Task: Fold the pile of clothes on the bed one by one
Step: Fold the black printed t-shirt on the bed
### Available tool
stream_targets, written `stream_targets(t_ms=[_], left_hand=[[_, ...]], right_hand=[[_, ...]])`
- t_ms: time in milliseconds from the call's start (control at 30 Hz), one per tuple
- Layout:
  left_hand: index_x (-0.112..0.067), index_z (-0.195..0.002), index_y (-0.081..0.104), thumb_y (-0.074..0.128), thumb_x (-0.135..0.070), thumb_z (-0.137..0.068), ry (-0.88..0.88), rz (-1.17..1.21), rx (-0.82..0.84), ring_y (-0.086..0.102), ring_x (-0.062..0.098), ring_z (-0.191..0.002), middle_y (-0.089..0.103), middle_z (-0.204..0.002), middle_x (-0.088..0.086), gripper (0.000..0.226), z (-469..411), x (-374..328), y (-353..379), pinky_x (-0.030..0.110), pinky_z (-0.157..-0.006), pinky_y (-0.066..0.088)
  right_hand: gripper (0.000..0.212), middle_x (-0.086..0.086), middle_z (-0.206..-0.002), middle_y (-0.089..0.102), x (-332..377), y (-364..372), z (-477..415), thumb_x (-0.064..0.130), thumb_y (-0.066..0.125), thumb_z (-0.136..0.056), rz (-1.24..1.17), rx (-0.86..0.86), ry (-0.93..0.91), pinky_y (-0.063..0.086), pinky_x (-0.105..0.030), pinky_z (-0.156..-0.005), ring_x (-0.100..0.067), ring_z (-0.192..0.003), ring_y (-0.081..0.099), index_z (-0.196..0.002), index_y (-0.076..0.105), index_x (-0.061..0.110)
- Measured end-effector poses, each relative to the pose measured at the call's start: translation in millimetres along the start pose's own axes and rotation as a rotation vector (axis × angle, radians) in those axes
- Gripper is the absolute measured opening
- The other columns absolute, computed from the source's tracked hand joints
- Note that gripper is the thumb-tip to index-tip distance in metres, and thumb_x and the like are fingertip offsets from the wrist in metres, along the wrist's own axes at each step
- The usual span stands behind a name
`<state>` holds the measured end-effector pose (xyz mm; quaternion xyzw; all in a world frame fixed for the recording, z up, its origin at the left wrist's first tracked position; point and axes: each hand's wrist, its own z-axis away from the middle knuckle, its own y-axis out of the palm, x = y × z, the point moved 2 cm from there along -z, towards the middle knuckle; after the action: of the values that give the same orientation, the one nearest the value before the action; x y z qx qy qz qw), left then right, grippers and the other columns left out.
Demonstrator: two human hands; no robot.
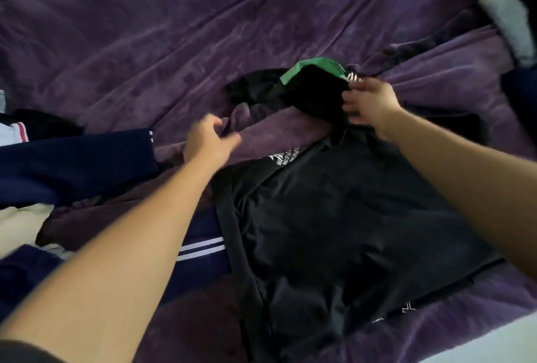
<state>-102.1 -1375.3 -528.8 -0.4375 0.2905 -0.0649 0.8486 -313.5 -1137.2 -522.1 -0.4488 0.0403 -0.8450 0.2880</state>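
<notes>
Across rumpled purple bedspread (261, 14), black jacket (348, 217)

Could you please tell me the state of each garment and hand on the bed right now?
Black jacket with white lettering: spread flat on the purple velvety bedspread, not yet folded.
Green-lined black hood: bunched up, gripped by the right hand.
Right hand: fingers curled on the hood.
Left hand: blurred, over the bedspread, holding nothing.
Navy garment with white stripes: lying left of the jacket, untouched.
</notes>
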Motion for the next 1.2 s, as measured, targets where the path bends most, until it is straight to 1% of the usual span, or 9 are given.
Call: stream_targets(t_ms=[100, 200, 333, 467, 633, 800, 900, 1067, 1200], left_hand=[[-0.031, -0.131, 0.045, 0.075, -0.048, -0.072, 0.042, -0.343, 0.189, 0.049, 0.032, -0.122, 0.049, -0.134, 0.008, 0.068, 36.2, 25.2, 47.0, 0.044, -0.099, 0.042], [-0.024, -0.111, 0.065, 0.066, -0.033, -0.085, -0.051, -0.370, 0.016, 0.058, 0.033, -0.110, 0.064, -0.119, 0.013, 0.028, 24.8, 40.7, 57.5, 0.039, -0.090, 0.045], [-0.021, -0.110, 0.065, 0.066, -0.025, -0.085, -0.149, -0.313, -0.207, 0.053, 0.037, -0.112, 0.058, -0.120, 0.015, 0.025, -7.1, 39.5, 35.1, 0.045, -0.094, 0.043], [-0.020, -0.112, 0.058, 0.065, -0.018, -0.082, -0.024, -0.308, -0.288, 0.043, 0.037, -0.116, 0.047, -0.123, 0.014, 0.031, 42.9, 22.5, 41.8, 0.047, -0.093, 0.037], [-0.014, -0.089, 0.062, 0.072, -0.024, -0.078, 0.160, -0.249, -0.142, 0.051, 0.036, -0.098, 0.054, -0.100, 0.012, 0.017, 183.8, 39.9, 101.0, 0.044, -0.077, 0.042], [-0.004, -0.136, 0.040, 0.075, -0.051, -0.072, -0.478, -0.016, -0.025, 0.046, 0.041, -0.119, 0.049, -0.131, 0.023, 0.087, 299.4, 118.1, 147.0, 0.050, -0.092, 0.041], [-0.002, -0.132, 0.046, 0.078, -0.049, -0.071, -0.672, 0.252, 0.082, 0.051, 0.038, -0.119, 0.051, -0.133, 0.020, 0.084, 331.3, 141.6, 161.6, 0.043, -0.098, 0.042], [-0.009, -0.112, 0.065, 0.075, -0.031, -0.079, -0.425, 0.348, 0.144, 0.061, 0.027, -0.104, 0.066, -0.113, 0.008, 0.041, 330.3, 132.5, 158.0, 0.040, -0.094, 0.049], [-0.015, -0.099, 0.065, 0.072, -0.029, -0.083, -0.418, 0.428, -0.020, 0.064, 0.027, -0.096, 0.067, -0.101, 0.004, 0.023, 334.5, 130.1, 143.3, 0.038, -0.078, 0.055]], right_hand=[[0.014, -0.006, -0.064, 0.067, -64.8, -23.4, 2.7, 0.016, 0.057, -0.085, 0.423, 0.024, 0.178, 0.053, -0.028, -0.055, -0.020, -0.059, 0.064, -0.072, 0.063, 0.015], [0.035, -0.006, -0.092, 0.064, -104.7, -48.4, -13.7, 0.015, 0.062, -0.089, 0.512, 0.127, 0.295, 0.047, -0.024, -0.049, -0.018, -0.073, 0.059, -0.124, 0.059, 0.019], [0.079, -0.009, -0.143, 0.047, -81.5, -78.6, -62.2, 0.018, 0.071, -0.083, 0.529, -0.069, -0.050, 0.044, -0.027, -0.096, -0.023, -0.123, 0.050, -0.150, 0.030, 0.026], [0.077, -0.006, -0.143, 0.048, -83.7, -94.8, -40.6, 0.021, 0.071, -0.082, 0.477, -0.059, -0.099, 0.042, -0.035, -0.106, -0.024, -0.125, 0.051, -0.149, 0.032, 0.027], [0.062, -0.010, -0.147, 0.037, -165.7, -136.2, 64.8, 0.025, 0.065, -0.084, 0.694, -0.300, -0.094, 0.039, -0.046, -0.102, -0.033, -0.130, 0.041, -0.141, 0.041, 0.024], [0.082, -0.016, -0.151, 0.031, -277.5, -198.0, 159.0, 0.037, 0.072, -0.081, 0.507, -0.653, 0.357, 0.031, -0.053, -0.109, -0.038, -0.137, 0.032, -0.147, 0.028, 0.018], [0.077, -0.020, -0.138, 0.050, -311.9, -205.2, 185.2, 0.038, 0.073, -0.081, 0.314, -0.579, 0.516, 0.038, -0.044, -0.104, -0.038, -0.126, 0.048, -0.141, 0.038, 0.005], [0.022, -0.009, -0.086, 0.059, -300.1, -177.4, 179.2, 0.012, 0.058, -0.092, -0.178, -0.232, 0.504, 0.051, -0.029, -0.059, -0.017, -0.062, 0.057, -0.114, 0.057, 0.009], [0.011, -0.010, -0.070, 0.054, -294.2, -189.4, 192.1, 0.009, 0.063, -0.090, -0.358, -0.399, 0.453, 0.053, -0.028, -0.041, -0.014, -0.037, 0.054, -0.082, 0.054, 0.010]])
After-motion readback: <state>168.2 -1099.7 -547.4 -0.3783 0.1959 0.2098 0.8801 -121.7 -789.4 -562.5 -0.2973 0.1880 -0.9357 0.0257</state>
